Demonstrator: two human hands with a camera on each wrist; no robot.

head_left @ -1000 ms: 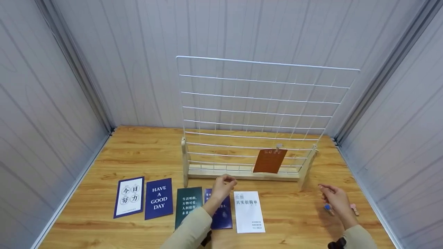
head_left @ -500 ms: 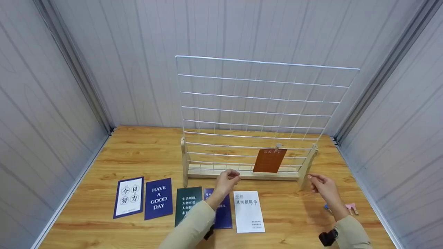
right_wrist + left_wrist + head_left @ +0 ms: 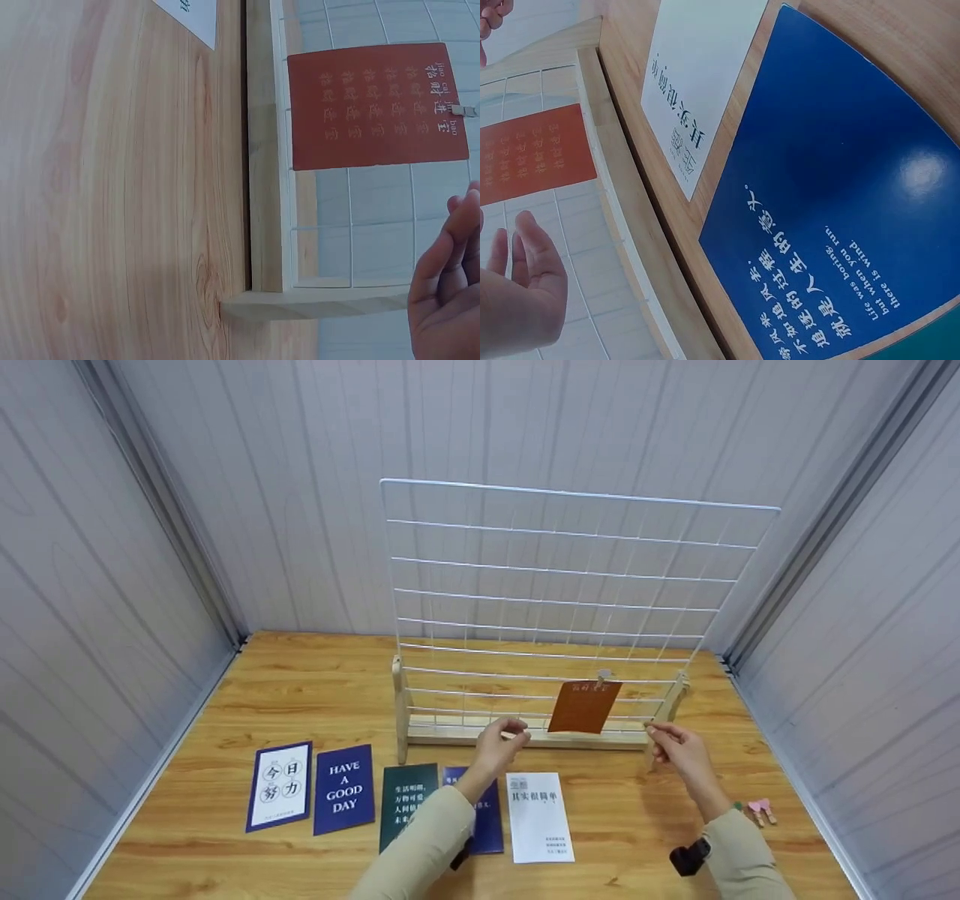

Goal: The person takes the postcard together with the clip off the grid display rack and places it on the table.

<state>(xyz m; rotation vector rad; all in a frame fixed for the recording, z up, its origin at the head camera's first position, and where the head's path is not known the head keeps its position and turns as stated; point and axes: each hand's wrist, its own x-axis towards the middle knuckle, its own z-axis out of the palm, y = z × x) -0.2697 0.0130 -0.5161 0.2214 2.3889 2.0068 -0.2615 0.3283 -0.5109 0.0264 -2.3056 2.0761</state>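
Fingers of both hands hang loosely bent and hold nothing. One hand, the left hand (image 3: pixel 501 742), hovers over the table (image 3: pixel 225 690) just in front of the wooden base (image 3: pixel 525 735) of the wire grid (image 3: pixel 570 585), its fingertips close to the lower left corner of the orange card (image 3: pixel 584 707). At the other side, the right hand (image 3: pixel 675 746) is raised near the right foot of the base, its fingertips just beside the grid's lower right corner; whether they touch the wire cannot be told. From the right wrist view the fingers (image 3: pixel 442 247) look relaxed and apart from the orange card (image 3: pixel 375 105). That card hangs from a small clip (image 3: pixel 602 678) on a low wire of the grid. On the table lie a white card (image 3: pixel 539 816), a blue card (image 3: pixel 480 817) partly under the left sleeve, a dark green card (image 3: pixel 405 802), a navy card (image 3: pixel 344 789) reading HAVE A GOOD DAY and a blue-bordered card (image 3: pixel 279 785). Small pegs (image 3: pixel 757 810) lie near the right wrist.
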